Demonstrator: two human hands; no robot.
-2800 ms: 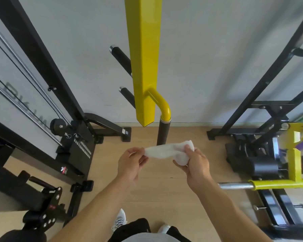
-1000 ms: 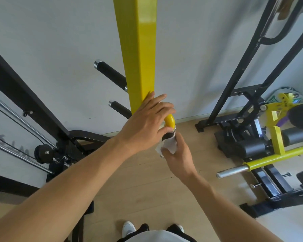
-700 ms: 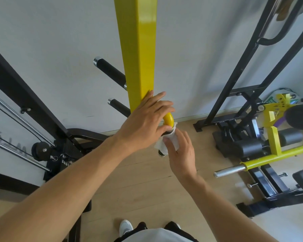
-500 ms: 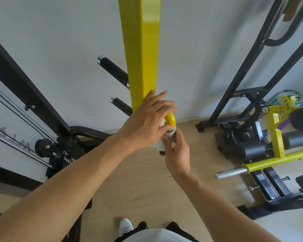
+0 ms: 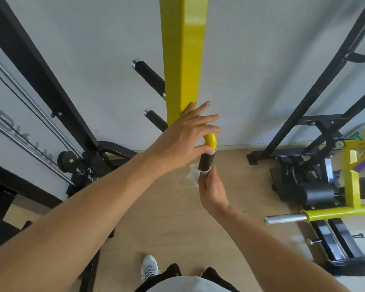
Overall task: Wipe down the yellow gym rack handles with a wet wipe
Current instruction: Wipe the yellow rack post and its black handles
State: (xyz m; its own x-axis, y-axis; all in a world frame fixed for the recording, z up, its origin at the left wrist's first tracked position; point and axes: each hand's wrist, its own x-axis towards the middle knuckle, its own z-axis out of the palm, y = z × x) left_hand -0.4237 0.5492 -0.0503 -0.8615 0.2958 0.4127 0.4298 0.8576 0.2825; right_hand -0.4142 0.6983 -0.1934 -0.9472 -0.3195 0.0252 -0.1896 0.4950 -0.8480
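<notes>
A yellow rack beam [image 5: 183, 60] comes down the middle of the view. A curved yellow handle [image 5: 210, 140] bends off its lower end into a black grip [image 5: 205, 163]. My left hand [image 5: 183, 138] rests over the beam's end and the curve, thumb against the top of the grip, fingers spread. My right hand [image 5: 212, 189] is at the grip's lower tip and pinches a crumpled white wet wipe [image 5: 193, 175] against it.
Two black pegs [image 5: 149, 75] stick out left of the beam. A black cable machine frame [image 5: 42, 85] stands at left. At right are a black rack upright [image 5: 316, 81] and a yellow lever machine [image 5: 350, 186] with a steel sleeve [image 5: 284, 219]. Wooden floor lies below.
My right hand has slid the wipe down the black grip from just under the yellow curve to its lower tip. The left hand has stayed on the beam.
</notes>
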